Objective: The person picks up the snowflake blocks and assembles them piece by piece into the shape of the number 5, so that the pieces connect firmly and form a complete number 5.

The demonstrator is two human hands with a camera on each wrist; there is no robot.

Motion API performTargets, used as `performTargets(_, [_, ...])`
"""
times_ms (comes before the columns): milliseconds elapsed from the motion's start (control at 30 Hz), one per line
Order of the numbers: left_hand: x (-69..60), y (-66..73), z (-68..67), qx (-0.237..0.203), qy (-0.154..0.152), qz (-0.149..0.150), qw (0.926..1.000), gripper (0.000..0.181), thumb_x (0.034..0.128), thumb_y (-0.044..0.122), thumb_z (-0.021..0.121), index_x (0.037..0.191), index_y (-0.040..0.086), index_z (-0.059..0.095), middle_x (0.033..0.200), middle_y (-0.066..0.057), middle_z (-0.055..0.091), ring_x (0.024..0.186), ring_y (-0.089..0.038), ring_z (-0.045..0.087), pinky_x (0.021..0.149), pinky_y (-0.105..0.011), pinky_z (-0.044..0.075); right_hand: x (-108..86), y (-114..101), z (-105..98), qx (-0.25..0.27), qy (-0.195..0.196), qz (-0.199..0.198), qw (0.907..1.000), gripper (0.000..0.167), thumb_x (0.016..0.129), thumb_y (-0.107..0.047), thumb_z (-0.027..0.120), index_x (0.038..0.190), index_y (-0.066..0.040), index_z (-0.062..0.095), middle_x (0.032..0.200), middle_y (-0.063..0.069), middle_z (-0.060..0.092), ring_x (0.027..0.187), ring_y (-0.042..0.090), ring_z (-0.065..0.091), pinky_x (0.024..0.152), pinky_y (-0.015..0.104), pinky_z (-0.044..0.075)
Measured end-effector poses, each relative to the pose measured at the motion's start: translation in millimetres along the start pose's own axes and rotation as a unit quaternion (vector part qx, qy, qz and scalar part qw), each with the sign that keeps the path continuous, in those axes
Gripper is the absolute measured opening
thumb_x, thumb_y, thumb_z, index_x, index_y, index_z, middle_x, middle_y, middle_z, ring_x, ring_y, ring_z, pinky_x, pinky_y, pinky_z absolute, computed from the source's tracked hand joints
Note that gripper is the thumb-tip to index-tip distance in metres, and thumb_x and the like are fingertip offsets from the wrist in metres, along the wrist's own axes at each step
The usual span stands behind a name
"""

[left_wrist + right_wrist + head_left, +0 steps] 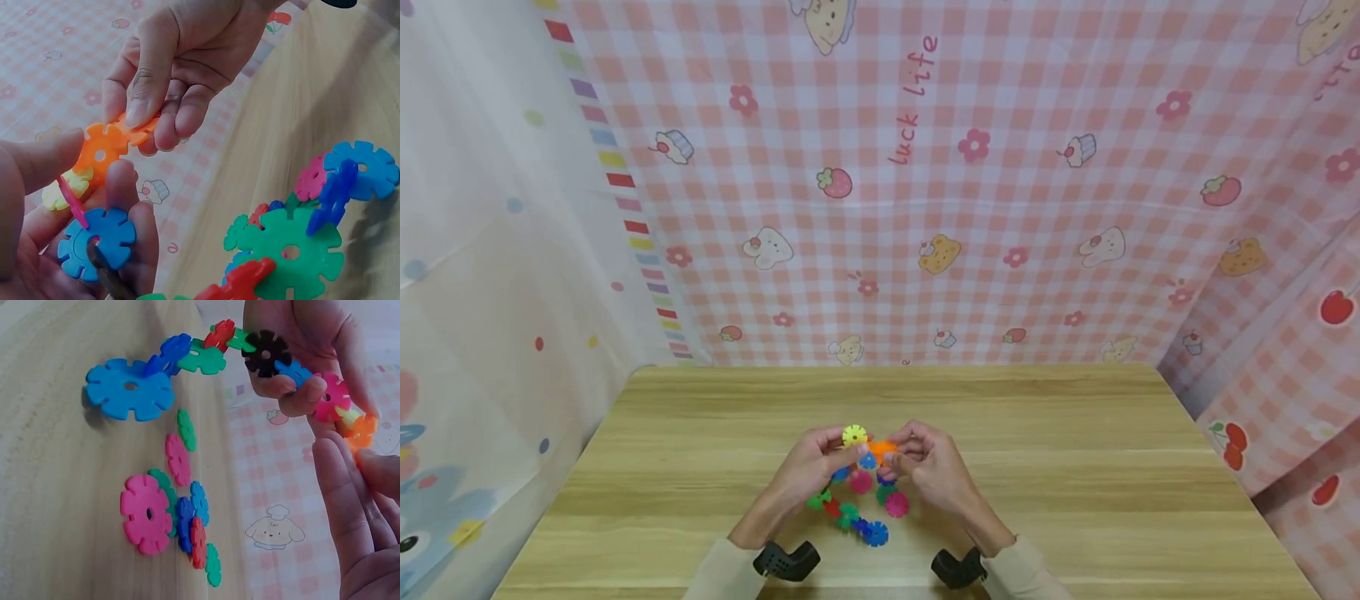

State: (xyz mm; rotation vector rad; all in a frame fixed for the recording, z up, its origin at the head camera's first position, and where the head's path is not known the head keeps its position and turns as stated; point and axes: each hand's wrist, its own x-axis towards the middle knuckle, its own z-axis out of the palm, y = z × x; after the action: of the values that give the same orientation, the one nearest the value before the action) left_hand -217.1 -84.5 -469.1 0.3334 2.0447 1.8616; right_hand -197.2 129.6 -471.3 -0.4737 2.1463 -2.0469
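Observation:
My left hand [811, 461] holds one end of a chain of notched plastic discs between thumb and fingers. An orange disc [94, 142] is at that end, beside a yellow disc [854, 435], a pink disc [331, 397] and a blue disc [97, 244]. A black disc [267, 354], then green, red and blue ones follow, trailing down to a large-looking blue disc [130, 389] low over the table. My right hand [938, 468] pinches a second orange disc [142, 130] against the first. Whether their slots are joined I cannot tell.
Loose discs lie on the wooden table [1060, 467] below the hands, among them a pink disc [147, 514], a red disc [199, 542] and several green and blue ones. A checked curtain [910, 208] hangs behind the table.

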Motion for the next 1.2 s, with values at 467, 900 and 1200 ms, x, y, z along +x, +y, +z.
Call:
performTargets(467, [-2.3,6.5,-2.7,0.026,-0.017,0.007,0.9995,0.048,0.0970,0.024,0.065,0.142,0.012,0.052,0.089,-0.013,0.068,0.076,-0.021,0.063,0.060,-0.025,0.044,1.3,1,-1,-0.002,-0.012,0.001,0.9999,0.019,0.093,0.009,0.056,0.112,0.008,0.059,0.096,0.030,0.070,0.082,0.041,0.072,0.076,0.050,0.058])
performTargets(900, [-0.9,5.5,-3.8,0.096,-0.040,0.043,0.9936,0.050,0.0914,0.027,0.073,0.138,0.016,0.057,0.116,-0.006,0.064,0.063,-0.012,0.053,0.055,-0.018,0.043,4.4,1,4,-0.012,-0.029,-0.005,0.9995,0.020,0.095,0.004,0.059,0.115,0.004,0.063,0.100,0.023,0.070,0.083,0.040,0.071,0.078,0.053,0.057])
performTargets(1200, [-1.7,3.9,-6.5,0.095,-0.035,0.053,0.9935,0.041,0.0928,0.018,0.069,0.132,0.014,0.060,0.115,-0.013,0.062,0.052,-0.008,0.047,0.047,-0.018,0.039,5.2,1,9,-0.019,-0.028,-0.005,0.9994,0.026,0.096,0.006,0.056,0.121,0.003,0.061,0.103,0.023,0.067,0.086,0.038,0.071,0.078,0.044,0.059])
